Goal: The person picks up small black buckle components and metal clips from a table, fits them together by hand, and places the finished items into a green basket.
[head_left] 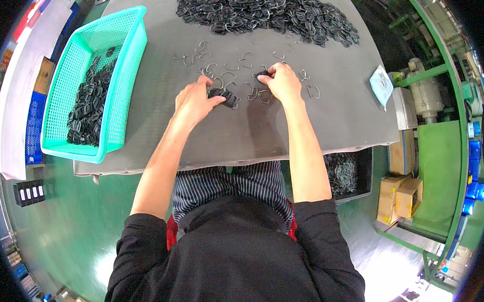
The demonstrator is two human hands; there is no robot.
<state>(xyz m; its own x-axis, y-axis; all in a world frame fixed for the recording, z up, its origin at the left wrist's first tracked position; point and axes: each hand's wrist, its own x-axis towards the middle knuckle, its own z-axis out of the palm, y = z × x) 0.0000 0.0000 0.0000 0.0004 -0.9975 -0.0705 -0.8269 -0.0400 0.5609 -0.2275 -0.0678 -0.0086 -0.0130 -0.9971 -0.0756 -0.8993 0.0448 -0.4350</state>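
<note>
both forearms [164,154] reach forward over the grey worktop [209,144], hands angled inward. the left hand [192,102] curves thumb and fingers about black pieces [230,99]; whether its grip is clamped, i cannot tell. the right hand [284,85] pinches a dark piece [261,74] among scattered wire hooks [245,59].

Blk pc [262,74] partly behind R hand [283,84]

top [235,254]: plain black; sleeves [140,236]: black, elbow-length; trousers [227,184]: dark, pale-striped; left hand [193,102]: bare; right hand [284,84]: bare
</note>
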